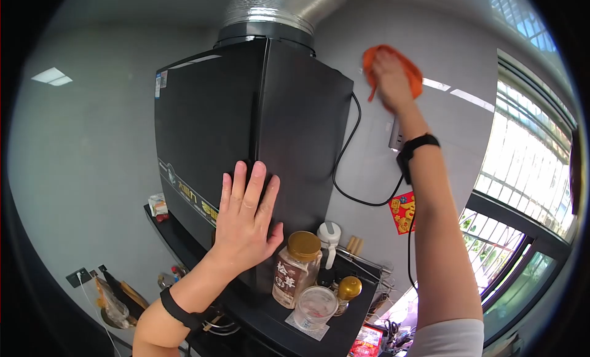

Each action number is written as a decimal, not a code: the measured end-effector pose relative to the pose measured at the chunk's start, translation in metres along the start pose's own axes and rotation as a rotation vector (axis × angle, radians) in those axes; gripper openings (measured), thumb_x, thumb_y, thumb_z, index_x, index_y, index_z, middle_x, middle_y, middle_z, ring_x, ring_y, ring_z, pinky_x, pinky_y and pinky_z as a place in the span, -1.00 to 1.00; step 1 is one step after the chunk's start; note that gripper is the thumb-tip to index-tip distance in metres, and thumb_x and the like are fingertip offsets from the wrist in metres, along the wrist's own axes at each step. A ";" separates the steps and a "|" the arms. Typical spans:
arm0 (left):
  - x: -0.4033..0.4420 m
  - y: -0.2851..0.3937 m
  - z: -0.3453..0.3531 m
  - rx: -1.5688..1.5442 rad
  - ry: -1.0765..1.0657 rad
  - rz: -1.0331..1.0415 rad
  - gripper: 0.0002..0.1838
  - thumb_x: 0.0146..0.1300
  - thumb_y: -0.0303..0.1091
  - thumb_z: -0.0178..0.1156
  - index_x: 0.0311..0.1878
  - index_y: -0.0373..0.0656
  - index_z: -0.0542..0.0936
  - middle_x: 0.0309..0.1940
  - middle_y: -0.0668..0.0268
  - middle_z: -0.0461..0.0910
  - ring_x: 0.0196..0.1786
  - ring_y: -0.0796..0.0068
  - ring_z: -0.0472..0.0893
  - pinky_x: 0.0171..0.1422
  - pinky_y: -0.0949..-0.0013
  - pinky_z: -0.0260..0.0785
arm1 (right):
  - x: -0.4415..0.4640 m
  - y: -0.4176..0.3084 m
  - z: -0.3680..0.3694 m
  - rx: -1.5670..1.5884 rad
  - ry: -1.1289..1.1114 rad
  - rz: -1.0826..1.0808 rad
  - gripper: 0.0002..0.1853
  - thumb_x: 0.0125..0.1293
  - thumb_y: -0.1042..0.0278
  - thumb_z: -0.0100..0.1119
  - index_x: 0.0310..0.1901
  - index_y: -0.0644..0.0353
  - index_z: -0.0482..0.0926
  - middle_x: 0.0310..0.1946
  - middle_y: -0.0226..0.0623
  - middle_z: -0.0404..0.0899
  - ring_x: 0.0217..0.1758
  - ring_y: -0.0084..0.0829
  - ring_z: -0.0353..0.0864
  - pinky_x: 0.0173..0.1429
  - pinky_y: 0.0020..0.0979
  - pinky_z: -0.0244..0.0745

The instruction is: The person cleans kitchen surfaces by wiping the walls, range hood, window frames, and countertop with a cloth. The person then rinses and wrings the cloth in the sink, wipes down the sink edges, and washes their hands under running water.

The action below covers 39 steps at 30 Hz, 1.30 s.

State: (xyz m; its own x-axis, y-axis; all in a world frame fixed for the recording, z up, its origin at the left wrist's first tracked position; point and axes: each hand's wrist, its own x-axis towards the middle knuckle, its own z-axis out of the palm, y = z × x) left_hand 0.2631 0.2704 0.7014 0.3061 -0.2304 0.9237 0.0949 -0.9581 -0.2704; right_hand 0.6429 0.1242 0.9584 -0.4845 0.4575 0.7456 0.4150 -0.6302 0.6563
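My right hand (391,80) presses an orange cloth (410,67) to the grey tiled wall, high up beside the range hood (301,117). The hand is a little blurred, and the cloth shows around its fingers. Lower down, my left hand (246,212) lies with fingers stretched out against the front corner of the black hood. It holds nothing. Just below and right of that hand stands a jar with a brown-gold lid (304,246).
A silver duct (270,7) rises from the hood. A black cable (359,200) hangs along the wall near a socket strip (396,136). The shelf carries a clear round tub (316,308), a gold-capped bottle (349,288) and a white-lidded container (329,234). A barred window (522,148) is at right.
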 end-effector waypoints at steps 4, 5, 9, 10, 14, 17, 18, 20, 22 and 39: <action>0.000 0.001 -0.002 -0.013 -0.009 -0.009 -0.13 -0.19 -0.35 0.35 0.32 -0.31 0.34 0.45 -0.17 -0.03 0.47 -0.37 -0.02 0.43 -0.31 -0.04 | 0.002 -0.059 -0.014 0.531 -0.042 0.445 -0.67 0.30 0.42 0.00 0.09 0.26 0.50 0.19 -0.08 0.45 0.30 -0.11 0.37 0.39 -0.26 0.20; 0.001 0.002 -0.002 -0.032 0.010 -0.024 -0.15 -0.18 -0.34 0.34 0.31 -0.31 0.36 0.46 -0.10 0.00 0.48 -0.30 -0.01 0.44 -0.29 -0.04 | 0.011 -0.072 -0.014 0.860 0.012 0.808 -0.69 0.36 0.43 -0.05 0.09 0.26 0.49 0.17 -0.12 0.47 0.27 -0.15 0.40 0.37 -0.31 0.23; 0.000 0.002 -0.002 -0.044 -0.003 -0.013 -0.12 -0.19 -0.32 0.36 0.32 -0.30 0.34 0.46 -0.16 -0.02 0.48 -0.33 -0.03 0.45 -0.28 -0.06 | 0.030 -0.139 0.023 1.485 0.604 1.157 -0.66 0.45 0.40 -0.19 0.16 0.28 0.44 0.04 -0.33 0.52 0.13 -0.44 0.46 0.25 -0.43 0.30; 0.000 0.002 -0.004 -0.055 -0.008 -0.013 -0.12 -0.19 -0.32 0.36 0.32 -0.30 0.35 0.46 -0.16 -0.02 0.48 -0.32 -0.03 0.45 -0.28 -0.07 | 0.039 -0.150 0.014 1.499 0.603 1.156 -0.66 0.45 0.40 -0.19 0.16 0.28 0.44 0.04 -0.33 0.52 0.13 -0.44 0.46 0.25 -0.43 0.30; -0.001 0.000 -0.003 -0.109 0.002 -0.008 -0.01 -0.18 -0.20 0.41 0.39 -0.29 0.25 0.46 -0.16 -0.05 0.49 -0.33 -0.05 0.44 -0.30 -0.07 | 0.056 -0.189 -0.093 1.758 0.303 1.208 -0.61 0.43 0.43 -0.18 0.23 0.36 0.36 0.17 -0.24 0.46 0.24 -0.38 0.43 0.36 -0.39 0.21; -0.004 -0.005 0.002 -0.123 0.038 0.036 0.08 -0.01 0.05 0.36 0.46 -0.29 0.04 0.47 -0.22 -0.11 0.49 -0.34 -0.09 0.44 -0.32 -0.15 | 0.070 -0.230 -0.129 1.361 0.445 0.697 -0.60 0.42 0.38 -0.13 0.21 0.43 0.35 0.22 -0.01 0.38 0.30 -0.19 0.34 0.35 -0.29 0.20; -0.006 -0.006 0.004 -0.146 0.071 0.061 0.11 0.06 0.14 0.31 0.48 -0.29 -0.03 0.47 -0.24 -0.13 0.50 -0.35 -0.10 0.45 -0.32 -0.18 | 0.076 -0.241 -0.152 1.026 0.517 0.543 -0.58 0.40 0.39 -0.10 0.20 0.49 0.34 0.25 0.17 0.32 0.39 0.02 0.24 0.44 -0.15 0.09; -0.008 -0.008 0.006 -0.141 0.076 0.090 0.13 0.12 0.26 0.19 0.50 -0.28 -0.14 0.47 -0.27 -0.18 0.50 -0.35 -0.13 0.46 -0.32 -0.22 | 0.044 -0.267 -0.147 1.056 0.395 0.497 -0.58 0.37 0.39 -0.06 0.16 0.52 0.36 0.23 0.28 0.28 0.37 0.19 0.20 0.46 -0.07 0.03; -0.008 -0.008 0.005 -0.162 0.068 0.081 0.14 0.13 0.26 0.19 0.50 -0.28 -0.15 0.47 -0.29 -0.21 0.50 -0.35 -0.15 0.46 -0.31 -0.23 | 0.009 -0.287 -0.160 1.004 0.402 0.283 -0.59 0.30 0.40 -0.04 0.11 0.52 0.39 0.17 0.38 0.28 0.31 0.35 0.20 0.45 0.14 -0.02; -0.004 -0.005 0.005 -0.087 0.057 0.059 0.11 0.07 0.21 0.27 0.47 -0.33 0.01 0.45 -0.34 -0.17 0.50 -0.35 -0.12 0.46 -0.29 -0.19 | -0.069 -0.274 -0.051 1.101 -0.190 1.707 -0.43 0.48 0.09 -0.46 0.37 0.29 0.18 0.42 0.01 0.10 0.47 -0.01 0.07 0.50 -0.17 0.02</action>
State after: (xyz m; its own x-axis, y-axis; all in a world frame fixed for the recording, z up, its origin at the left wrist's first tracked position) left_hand 0.2664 0.2767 0.6976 0.2543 -0.2934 0.9215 -0.0046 -0.9532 -0.3023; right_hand 0.5233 0.2330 0.7216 0.8628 0.0257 0.5049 0.4976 0.1331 -0.8571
